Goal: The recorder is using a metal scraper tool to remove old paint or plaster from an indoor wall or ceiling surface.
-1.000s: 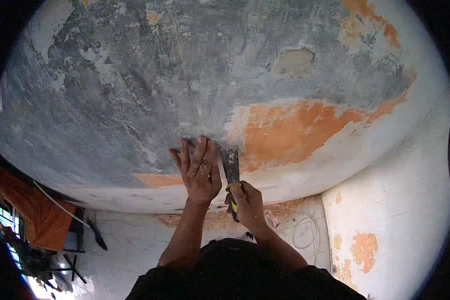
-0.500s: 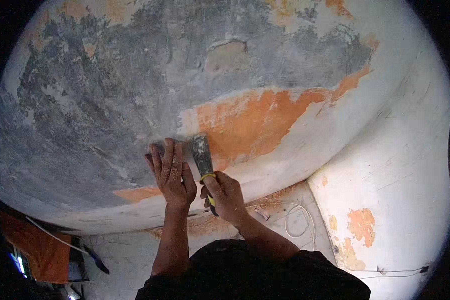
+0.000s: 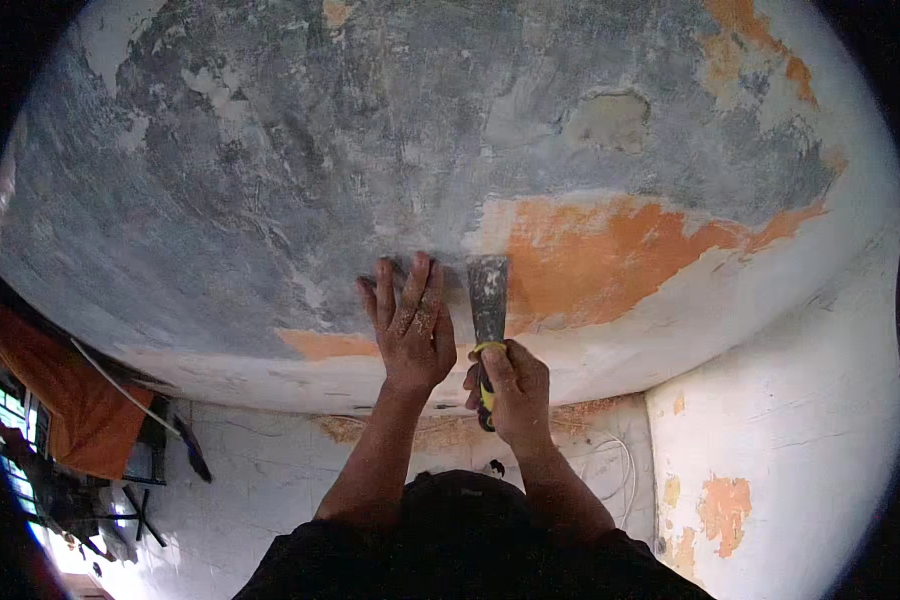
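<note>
A scraper with a worn, plaster-smeared blade and a black-and-yellow handle is gripped in my right hand. Its blade points up, with the edge against the wall at the left border of a large orange paint patch. To the left of the blade, my left hand rests against the grey bared wall with its fingers spread. Pale dust coats the left fingers. Beneath both hands, a smaller orange strip runs above a band of white paint.
A shallow chipped hollow marks the upper grey surface. At right, a white wall shows peeling orange spots. An orange cloth hangs at lower left beside a long-handled dark brush and a window. A white cable lies at lower right.
The view has swung left, so wall and hands appear farther right. The scraper stands more upright, its blade slightly farther left against the orange patch. My left hand remains spread on the wall.
</note>
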Demonstrator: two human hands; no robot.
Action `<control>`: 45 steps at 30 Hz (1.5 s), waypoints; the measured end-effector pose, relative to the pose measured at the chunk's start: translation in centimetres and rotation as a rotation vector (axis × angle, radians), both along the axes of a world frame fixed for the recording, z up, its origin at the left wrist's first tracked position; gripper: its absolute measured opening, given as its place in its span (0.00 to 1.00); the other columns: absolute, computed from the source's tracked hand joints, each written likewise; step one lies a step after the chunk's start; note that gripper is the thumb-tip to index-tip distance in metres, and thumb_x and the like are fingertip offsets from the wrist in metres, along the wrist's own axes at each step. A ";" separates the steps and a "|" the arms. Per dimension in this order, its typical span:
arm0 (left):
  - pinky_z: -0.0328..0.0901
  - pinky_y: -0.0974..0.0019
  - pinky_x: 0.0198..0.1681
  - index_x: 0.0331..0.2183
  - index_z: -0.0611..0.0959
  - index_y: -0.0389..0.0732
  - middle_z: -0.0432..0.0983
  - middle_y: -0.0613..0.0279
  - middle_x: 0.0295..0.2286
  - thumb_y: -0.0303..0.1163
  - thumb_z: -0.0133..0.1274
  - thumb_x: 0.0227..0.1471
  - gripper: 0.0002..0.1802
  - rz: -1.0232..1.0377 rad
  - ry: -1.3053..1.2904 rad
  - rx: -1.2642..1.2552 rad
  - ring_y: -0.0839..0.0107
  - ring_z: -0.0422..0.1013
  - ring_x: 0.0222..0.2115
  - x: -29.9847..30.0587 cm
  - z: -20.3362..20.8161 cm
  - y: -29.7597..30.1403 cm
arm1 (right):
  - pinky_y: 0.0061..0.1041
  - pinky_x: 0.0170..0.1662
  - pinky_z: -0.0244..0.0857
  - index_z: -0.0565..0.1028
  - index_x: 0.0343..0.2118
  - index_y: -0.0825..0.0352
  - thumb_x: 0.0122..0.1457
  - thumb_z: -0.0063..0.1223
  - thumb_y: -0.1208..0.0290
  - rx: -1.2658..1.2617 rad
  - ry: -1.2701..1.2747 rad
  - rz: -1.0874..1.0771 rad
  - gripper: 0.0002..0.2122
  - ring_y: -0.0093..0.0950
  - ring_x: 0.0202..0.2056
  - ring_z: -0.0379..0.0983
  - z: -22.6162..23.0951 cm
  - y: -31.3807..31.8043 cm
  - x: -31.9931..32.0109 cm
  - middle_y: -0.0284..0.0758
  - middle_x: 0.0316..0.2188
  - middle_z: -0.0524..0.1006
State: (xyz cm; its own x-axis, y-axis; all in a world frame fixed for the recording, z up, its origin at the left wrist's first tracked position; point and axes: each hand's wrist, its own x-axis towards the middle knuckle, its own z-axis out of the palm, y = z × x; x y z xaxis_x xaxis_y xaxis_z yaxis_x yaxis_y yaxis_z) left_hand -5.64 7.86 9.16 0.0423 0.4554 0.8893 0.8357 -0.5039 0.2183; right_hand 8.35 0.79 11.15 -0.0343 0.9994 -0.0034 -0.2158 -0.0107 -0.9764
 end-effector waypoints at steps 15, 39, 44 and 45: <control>0.34 0.40 0.63 0.53 0.73 0.42 0.59 0.59 0.59 0.31 0.39 0.58 0.21 0.017 0.009 -0.080 0.47 0.44 0.63 0.0 -0.1 -0.8 | 0.20 0.22 0.64 0.72 0.33 0.71 0.64 0.45 0.59 -0.029 -0.109 0.004 0.16 0.18 0.18 0.68 -1.5 -0.2 -0.4 0.32 0.19 0.73; 0.35 0.41 0.63 0.51 0.75 0.40 0.61 0.59 0.58 0.26 0.40 0.56 0.21 -0.007 -0.017 -0.111 0.47 0.45 0.62 0.1 0.8 -1.5 | 0.21 0.21 0.65 0.71 0.34 0.72 0.64 0.44 0.59 -0.046 -0.088 0.012 0.16 0.20 0.17 0.68 -2.1 -0.3 -0.1 0.34 0.19 0.73; 0.34 0.40 0.63 0.52 0.74 0.40 0.60 0.61 0.58 0.29 0.40 0.57 0.21 -0.015 -0.037 -0.102 0.48 0.45 0.63 0.3 1.1 -1.7 | 0.21 0.21 0.65 0.72 0.34 0.71 0.64 0.43 0.56 -0.014 -0.012 0.006 0.18 0.20 0.18 0.69 -1.0 0.0 0.2 0.34 0.19 0.73; 0.33 0.38 0.62 0.52 0.74 0.41 0.60 0.62 0.58 0.31 0.40 0.58 0.21 -0.024 -0.048 -0.121 0.50 0.44 0.63 0.3 0.9 -1.5 | 0.21 0.21 0.65 0.72 0.34 0.71 0.64 0.43 0.56 -0.008 -0.013 0.010 0.18 0.20 0.18 0.69 -1.1 0.1 0.1 0.34 0.19 0.73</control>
